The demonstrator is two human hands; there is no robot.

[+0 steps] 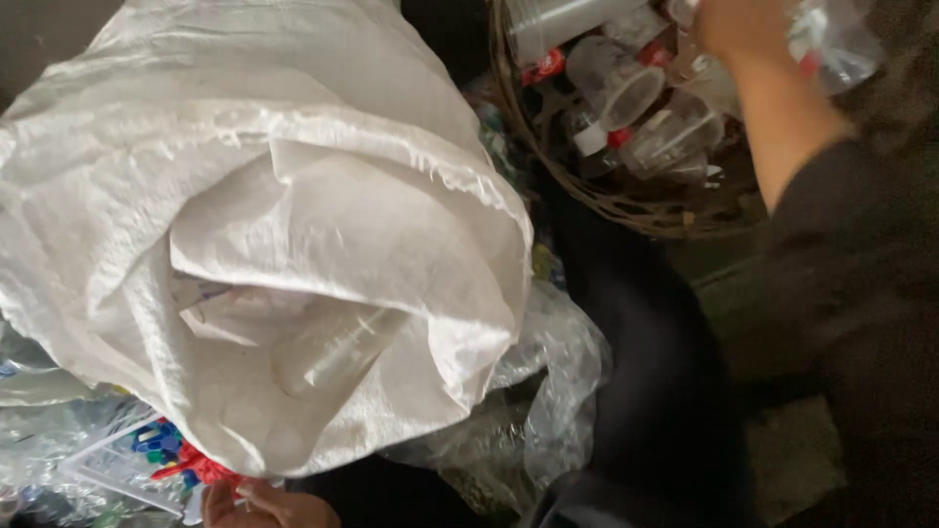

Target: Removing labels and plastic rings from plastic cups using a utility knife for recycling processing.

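A big white woven sack (293, 196) fills the left half of the view, its mouth open toward me with clear plastic bottles (337, 347) inside. My left hand (259, 504) grips the sack's lower rim at the bottom edge of the view. My right hand (734, 24) is raised at the top right, over a round woven basket (626, 210), and is closed on a clear plastic bottle (831, 44) with a red cap. My bare forearm runs down from it into a dark sleeve.
The basket holds several clear plastic cups and bottles (626, 93) with red caps. Crumpled clear plastic (548, 391) lies under the sack. Blue and red bottle caps (171, 450) sit at the lower left. Dark fabric (646, 391) lies between sack and basket.
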